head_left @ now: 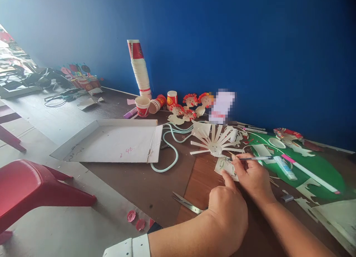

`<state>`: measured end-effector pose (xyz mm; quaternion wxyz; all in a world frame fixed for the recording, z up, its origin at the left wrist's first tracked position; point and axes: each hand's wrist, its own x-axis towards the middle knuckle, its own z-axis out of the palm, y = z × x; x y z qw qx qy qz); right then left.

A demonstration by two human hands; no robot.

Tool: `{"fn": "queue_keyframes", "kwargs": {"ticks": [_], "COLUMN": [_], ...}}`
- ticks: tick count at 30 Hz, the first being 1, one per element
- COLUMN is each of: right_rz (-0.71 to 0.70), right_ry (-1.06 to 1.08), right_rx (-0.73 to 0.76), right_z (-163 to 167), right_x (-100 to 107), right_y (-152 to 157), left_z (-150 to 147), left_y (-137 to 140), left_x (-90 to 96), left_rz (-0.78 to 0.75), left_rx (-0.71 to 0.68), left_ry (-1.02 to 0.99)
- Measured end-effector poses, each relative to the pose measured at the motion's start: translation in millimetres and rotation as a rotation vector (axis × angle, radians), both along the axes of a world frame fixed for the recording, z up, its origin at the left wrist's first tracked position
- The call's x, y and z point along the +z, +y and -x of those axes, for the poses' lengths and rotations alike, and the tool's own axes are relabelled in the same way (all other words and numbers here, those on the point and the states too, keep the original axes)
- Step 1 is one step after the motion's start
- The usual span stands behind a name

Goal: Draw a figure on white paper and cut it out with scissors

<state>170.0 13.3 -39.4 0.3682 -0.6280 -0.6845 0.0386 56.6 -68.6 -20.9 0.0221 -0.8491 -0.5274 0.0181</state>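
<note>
While one pen in right hand, one paper under left hand.

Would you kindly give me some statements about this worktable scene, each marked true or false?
1. The right hand holds a pen. True.
2. The left hand grips the scissors. False: the left hand extends its index finger to a paper piece, while the scissors lie on the table.
3. A tall stack of paper cups rises in front of the blue wall. True.
4. The stool is green. False: the stool is red.
5. The strip-cut paper cup bears a drawn face. True.
</note>
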Motion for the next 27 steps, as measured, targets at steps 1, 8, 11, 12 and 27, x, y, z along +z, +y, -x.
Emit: {"fn": "queue_keyframes", "kwargs": {"ticks": [1, 8, 11, 12, 27], "right_rz": [0.002, 0.001, 0.006, 0.003, -0.019], "right_ry": [-0.002, -0.005, -0.004, -0.007, -0.056], "right_rx": [-0.001, -0.001, 0.007, 0.009, 0.019], "right_z": [0, 0, 0, 0, 4], "right_x": [0, -1, -1, -1, -1], "right_y": [0, 0, -1, -1, -3], "left_z": [0, 1, 2, 2, 3], "left_y": [0, -1, -2, -2, 1], "left_x": [-0.2, 1.2, 2.8, 3.0, 9.8], "left_rz": [0.001, 0.004, 0.015, 0.018, 0.087], "left_rx": [-0.002, -0.034, -0.029, -0.031, -0.051], "left_ry": [0.003, 0.03, 0.026, 0.022, 0.031]}}
